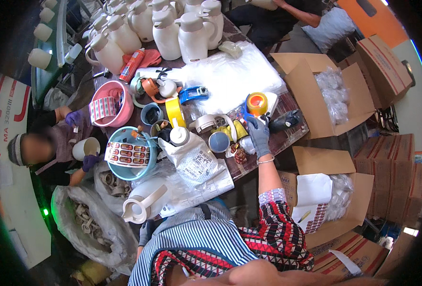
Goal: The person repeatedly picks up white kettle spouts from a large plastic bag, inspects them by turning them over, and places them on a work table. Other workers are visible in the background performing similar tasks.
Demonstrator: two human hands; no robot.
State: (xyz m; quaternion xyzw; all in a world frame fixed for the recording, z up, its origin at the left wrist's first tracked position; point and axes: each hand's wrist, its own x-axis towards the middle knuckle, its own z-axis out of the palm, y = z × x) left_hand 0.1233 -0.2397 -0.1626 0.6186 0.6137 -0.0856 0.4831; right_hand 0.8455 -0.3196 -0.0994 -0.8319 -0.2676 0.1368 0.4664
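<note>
From where I stand, the worker's right hand (pixel 258 136), in a grey glove, reaches to the right of centre, over the near edge of the crowded table (pixel 284 139). Its fingers are at a blue tape dispenser (pixel 257 104) with a yellow-and-orange roll, on the side facing the worker, perhaps because that leaves the roll clear of the palm. Whether they close on it or merely rest against it, I can't tell.

The left hand (pixel 146 231) is low in the frame, left of centre, half hidden beside the apron (pixel 192 243). A white pitcher (pixel 139 205) tips over just above it, spout toward the lower left. The hand may be steadying it from below, but how far the fingers are open, and whether they have hold of anything, is hidden.

Left of centre, a light-blue basin (pixel 153 155) and a pink basin (pixel 126 109) bear printed label sheets, probably so they stay together within easy reach. White jugs (pixel 192 40) crowd upright at the top of the frame, seemingly to save room. At the right, an open carton (pixel 302 93) stands with flaps spread, which leaves its clear-wrapped pieces (pixel 332 95) easy to get at.
</note>
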